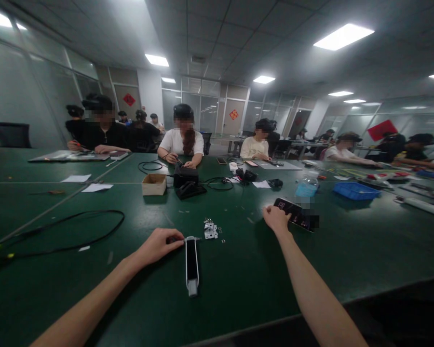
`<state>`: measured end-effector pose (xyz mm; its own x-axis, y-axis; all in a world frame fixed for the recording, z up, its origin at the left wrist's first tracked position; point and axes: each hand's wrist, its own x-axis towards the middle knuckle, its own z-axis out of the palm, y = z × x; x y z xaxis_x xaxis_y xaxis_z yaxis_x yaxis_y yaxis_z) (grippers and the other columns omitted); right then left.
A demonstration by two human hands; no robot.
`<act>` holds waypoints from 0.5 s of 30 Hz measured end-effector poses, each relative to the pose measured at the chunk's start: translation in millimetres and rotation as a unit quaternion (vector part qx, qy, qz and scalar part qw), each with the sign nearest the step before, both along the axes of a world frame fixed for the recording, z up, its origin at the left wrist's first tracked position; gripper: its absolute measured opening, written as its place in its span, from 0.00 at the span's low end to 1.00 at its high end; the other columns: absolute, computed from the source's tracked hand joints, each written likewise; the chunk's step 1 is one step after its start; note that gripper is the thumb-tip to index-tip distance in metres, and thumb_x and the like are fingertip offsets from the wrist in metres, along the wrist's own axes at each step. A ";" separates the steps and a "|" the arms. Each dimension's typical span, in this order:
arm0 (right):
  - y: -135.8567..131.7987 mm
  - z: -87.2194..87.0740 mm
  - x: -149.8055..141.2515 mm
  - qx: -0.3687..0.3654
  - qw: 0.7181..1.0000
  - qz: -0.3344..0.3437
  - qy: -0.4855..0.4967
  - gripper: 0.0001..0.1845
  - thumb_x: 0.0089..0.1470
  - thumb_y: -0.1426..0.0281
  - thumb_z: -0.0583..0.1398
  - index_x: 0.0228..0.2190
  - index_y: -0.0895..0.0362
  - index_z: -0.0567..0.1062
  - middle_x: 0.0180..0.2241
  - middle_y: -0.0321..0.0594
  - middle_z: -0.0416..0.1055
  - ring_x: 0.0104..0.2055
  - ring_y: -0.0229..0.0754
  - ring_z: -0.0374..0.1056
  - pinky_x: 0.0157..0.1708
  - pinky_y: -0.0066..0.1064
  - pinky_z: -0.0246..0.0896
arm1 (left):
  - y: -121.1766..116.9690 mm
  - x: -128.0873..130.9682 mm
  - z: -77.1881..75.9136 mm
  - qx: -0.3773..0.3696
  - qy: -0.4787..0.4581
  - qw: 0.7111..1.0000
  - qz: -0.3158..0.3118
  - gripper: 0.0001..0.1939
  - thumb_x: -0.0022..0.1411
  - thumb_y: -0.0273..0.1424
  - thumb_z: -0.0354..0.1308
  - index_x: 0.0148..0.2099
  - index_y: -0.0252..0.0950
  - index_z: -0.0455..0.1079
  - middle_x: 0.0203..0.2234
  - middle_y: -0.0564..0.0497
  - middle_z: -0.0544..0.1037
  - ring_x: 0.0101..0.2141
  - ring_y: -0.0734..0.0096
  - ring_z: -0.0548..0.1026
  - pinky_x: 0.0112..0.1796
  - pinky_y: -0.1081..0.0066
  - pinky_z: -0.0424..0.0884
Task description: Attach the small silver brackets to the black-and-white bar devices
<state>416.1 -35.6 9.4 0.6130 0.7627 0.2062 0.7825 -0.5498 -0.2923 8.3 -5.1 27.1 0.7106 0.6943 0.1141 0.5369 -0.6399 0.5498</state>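
Note:
My left hand (pixel 161 246) is closed in a pinch at the upper left corner of a long, narrow piece with a white frame and black middle (pixel 192 265). That piece lies on the green table, and a thin rod or screw shows at its top. Just right of its top end sit small white metal brackets (pixel 210 230) with several loose rings or nuts (pixel 223 241) around them. Further right, my right hand (pixel 278 219) grips the left part of a smartphone (pixel 296 214), whose dark screen shows lit text. A finger rests over the screen.
Ahead are a cardboard box (pixel 154 185), a black device on a stand (pixel 188 180) and cables. At right stand a water bottle (pixel 306 185) and a blue tray (pixel 357 191). A black cable (pixel 104 212) loops at left. Several people work across the table (pixel 238 289).

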 end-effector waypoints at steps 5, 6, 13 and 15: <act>0.9 -0.6 -1.6 0.003 1.000 0.002 0.001 0.21 0.58 0.63 0.48 0.36 0.60 0.77 0.37 0.51 0.74 0.46 0.55 0.68 0.55 0.61 0.35 | -0.2 0.4 0.2 -0.006 0.000 1.000 0.000 0.15 0.61 0.40 0.53 0.42 0.37 0.75 0.33 0.51 0.78 0.30 0.69 0.73 0.34 0.72 0.68; 0.4 0.2 -2.4 0.005 1.000 0.000 0.000 0.21 0.58 0.63 0.48 0.36 0.59 0.77 0.36 0.51 0.74 0.45 0.55 0.68 0.55 0.61 0.34 | 0.1 0.2 -0.3 -0.007 -0.001 1.000 -0.002 0.15 0.61 0.40 0.53 0.42 0.37 0.75 0.33 0.51 0.78 0.30 0.69 0.73 0.34 0.72 0.68; -4.6 6.1 -0.3 0.033 0.998 -0.045 0.006 0.20 0.57 0.63 0.49 0.35 0.58 0.78 0.34 0.51 0.74 0.43 0.57 0.70 0.54 0.64 0.32 | 2.5 -0.6 -3.1 -0.011 0.000 1.000 -0.002 0.15 0.61 0.40 0.53 0.42 0.37 0.75 0.33 0.51 0.78 0.30 0.70 0.73 0.34 0.73 0.69; -5.7 6.4 3.3 0.036 0.997 -0.065 0.011 0.20 0.56 0.63 0.49 0.36 0.58 0.78 0.35 0.53 0.75 0.43 0.58 0.70 0.54 0.65 0.31 | 2.7 -0.6 -3.4 -0.009 -0.001 1.000 -0.003 0.15 0.61 0.40 0.53 0.42 0.37 0.74 0.33 0.51 0.78 0.30 0.70 0.73 0.34 0.73 0.69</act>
<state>419.3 -41.3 15.7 0.7110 0.6596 0.2439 0.6987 -0.6235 -0.3508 7.6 -2.4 23.7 0.7144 0.6922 0.1028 0.5324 -0.6330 0.5620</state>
